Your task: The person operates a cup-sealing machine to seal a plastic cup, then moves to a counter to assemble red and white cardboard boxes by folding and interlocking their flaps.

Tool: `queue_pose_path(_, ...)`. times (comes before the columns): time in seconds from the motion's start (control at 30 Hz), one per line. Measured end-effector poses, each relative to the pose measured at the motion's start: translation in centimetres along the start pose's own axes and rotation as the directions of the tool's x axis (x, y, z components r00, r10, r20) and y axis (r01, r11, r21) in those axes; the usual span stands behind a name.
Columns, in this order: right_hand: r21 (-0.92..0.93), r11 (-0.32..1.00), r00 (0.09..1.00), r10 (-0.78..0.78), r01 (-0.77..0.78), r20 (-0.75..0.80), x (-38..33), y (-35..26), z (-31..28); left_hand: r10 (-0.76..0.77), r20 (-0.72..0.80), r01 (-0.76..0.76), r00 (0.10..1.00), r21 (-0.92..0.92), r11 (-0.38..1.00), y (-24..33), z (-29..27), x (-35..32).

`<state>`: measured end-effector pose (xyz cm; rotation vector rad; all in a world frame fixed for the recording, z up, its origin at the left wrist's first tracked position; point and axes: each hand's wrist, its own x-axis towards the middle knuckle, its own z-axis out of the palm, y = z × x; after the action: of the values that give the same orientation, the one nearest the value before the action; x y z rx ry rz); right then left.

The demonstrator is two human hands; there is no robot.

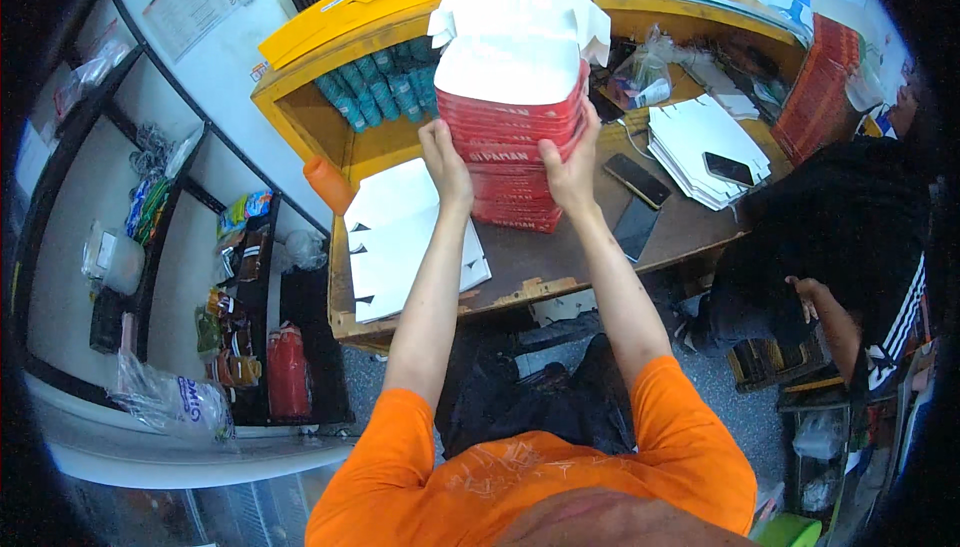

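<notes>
A tall stack of nested red cardboard boxes (512, 187) with white insides stands upright over the desk, its lid flaps opened out toward the far side. My left hand (447, 167) presses on the stack's left side and my right hand (572, 172) on its right, the thumbs on the front. Whether the bottom of the stack touches the desk, I cannot tell. Flat white cardboard sheets (395, 237) lie left of it, partly behind my left forearm. On the right is another pile of white cardboard sheets (695, 137) with a black phone (729, 169) on top.
Two more dark phones, one a black phone (637, 180), lie right of the stack on the brown desk (540, 277). Teal bundles (372, 87) fill the desk's shelf. An orange cup (327, 184) is at the left edge. A person in black (830, 227) is close on my right.
</notes>
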<state>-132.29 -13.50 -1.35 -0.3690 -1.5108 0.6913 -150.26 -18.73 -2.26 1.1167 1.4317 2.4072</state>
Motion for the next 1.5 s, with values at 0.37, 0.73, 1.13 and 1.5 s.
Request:
queue_pose_path(0.37,-0.017,1.000,1.000,0.002,-0.002,-0.029,0.7,2.8,-0.2,0.038,-0.095,-0.034,0.995,0.048,0.998,-1.3,1.2,-1.8)
queue_pose_path(0.73,-0.012,0.990,0.990,0.138,-0.138,0.042,0.3,2.5,-1.2,0.047,-0.142,-0.047,0.989,0.004,0.999,-0.4,1.5,-2.5)
queue_pose_path(1.13,-0.010,0.997,0.996,0.081,-0.080,0.033,1.0,0.1,-1.0,-0.307,0.267,0.358,0.914,-0.172,0.918,6.3,0.9,2.4)
queue_pose_path(1.5,0.074,0.986,0.987,0.146,-0.151,0.061,0.4,0.8,-1.7,-0.349,-0.041,0.342,0.936,-0.119,0.932,4.7,-0.2,1.4)
